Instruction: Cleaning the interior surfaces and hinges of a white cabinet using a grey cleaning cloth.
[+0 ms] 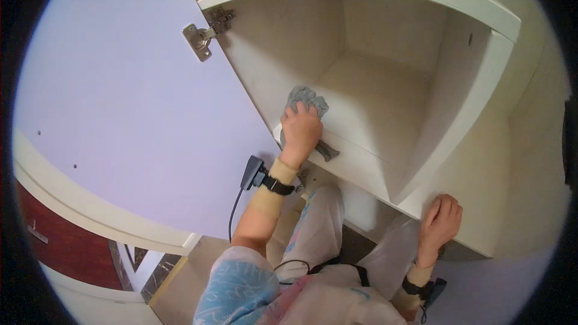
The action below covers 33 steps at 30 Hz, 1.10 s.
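Observation:
A crumpled grey cloth [301, 95] is bunched under the fingers of my left hand [302, 128]. It lies against the inner left side of an open white cabinet [375, 108], near the front edge of the cabinet floor. A loose end of the cloth hangs out below my palm on the right. Lower right, my right hand [445, 216] rests on the front edge of the pale cabinet surface, fingers curled. Its palm is hidden, so I cannot tell whether it grips the edge.
A lilac cabinet door [135, 99] stands swung open at the left on a metal hinge [198, 41]. A white divider [465, 117] bounds the compartment on the right. A cable [232, 216] trails from the device [253, 172] strapped to my left wrist. My knees are beneath the cabinet's front edge.

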Tool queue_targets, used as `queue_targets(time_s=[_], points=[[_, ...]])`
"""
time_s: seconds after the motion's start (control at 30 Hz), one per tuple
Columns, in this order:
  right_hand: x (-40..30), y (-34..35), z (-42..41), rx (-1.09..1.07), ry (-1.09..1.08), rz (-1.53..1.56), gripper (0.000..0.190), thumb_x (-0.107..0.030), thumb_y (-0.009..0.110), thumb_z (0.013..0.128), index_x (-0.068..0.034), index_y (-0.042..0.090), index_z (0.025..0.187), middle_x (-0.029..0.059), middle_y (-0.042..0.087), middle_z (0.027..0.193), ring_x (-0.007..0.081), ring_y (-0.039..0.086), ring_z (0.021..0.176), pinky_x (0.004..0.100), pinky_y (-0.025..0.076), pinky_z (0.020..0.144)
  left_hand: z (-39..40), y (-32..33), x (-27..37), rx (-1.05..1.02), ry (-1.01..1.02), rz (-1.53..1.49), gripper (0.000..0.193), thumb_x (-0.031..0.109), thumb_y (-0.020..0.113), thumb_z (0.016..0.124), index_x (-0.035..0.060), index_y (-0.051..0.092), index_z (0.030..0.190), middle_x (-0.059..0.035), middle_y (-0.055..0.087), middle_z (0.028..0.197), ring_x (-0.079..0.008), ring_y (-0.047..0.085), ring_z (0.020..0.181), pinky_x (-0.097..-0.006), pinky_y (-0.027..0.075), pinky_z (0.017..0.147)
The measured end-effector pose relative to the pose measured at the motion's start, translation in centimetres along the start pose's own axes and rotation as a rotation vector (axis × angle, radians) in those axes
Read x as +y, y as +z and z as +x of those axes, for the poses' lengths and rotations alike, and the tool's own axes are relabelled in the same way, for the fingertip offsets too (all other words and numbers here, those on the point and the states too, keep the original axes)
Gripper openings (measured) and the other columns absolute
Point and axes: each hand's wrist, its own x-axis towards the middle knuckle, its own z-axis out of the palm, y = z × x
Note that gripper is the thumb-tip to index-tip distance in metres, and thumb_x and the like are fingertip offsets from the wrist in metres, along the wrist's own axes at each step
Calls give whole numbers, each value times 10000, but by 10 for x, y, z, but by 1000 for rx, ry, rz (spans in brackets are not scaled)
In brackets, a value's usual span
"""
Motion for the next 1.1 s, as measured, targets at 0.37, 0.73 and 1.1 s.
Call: queue_targets(time_s=[0.37, 0.73, 1.1], points=[[4, 9, -2, 46, -16, -70, 107, -154, 538, 825, -70, 578, 878, 94, 594, 923, 293, 544, 814, 385, 440, 685, -59, -63, 7, -145, -14, -88, 209, 217, 626, 690, 43, 629, 806, -119, 530, 879, -310, 528, 823, -376, 484, 595], [0, 2, -2, -36, 20, -60, 127, -104, 532, 840, -30, 591, 924, 107, 598, 969, 309, 545, 874, 399, 450, 758, -102, -99, 94, 54, 552, -634, 416, 195, 649, 624, 55, 616, 1014, -82, 503, 936, -259, 470, 869, -347, 467, 665], [-19, -18, -3, -122, -8, -10, 125, -66, 530, 864, -7, 603, 946, 131, 612, 972, 309, 562, 888, 384, 456, 782, -32, -37, -12, 86, 217, -484, 159, 184, 645, 703, 72, 560, 777, -96, 515, 825, -290, 526, 824, -394, 486, 662]])
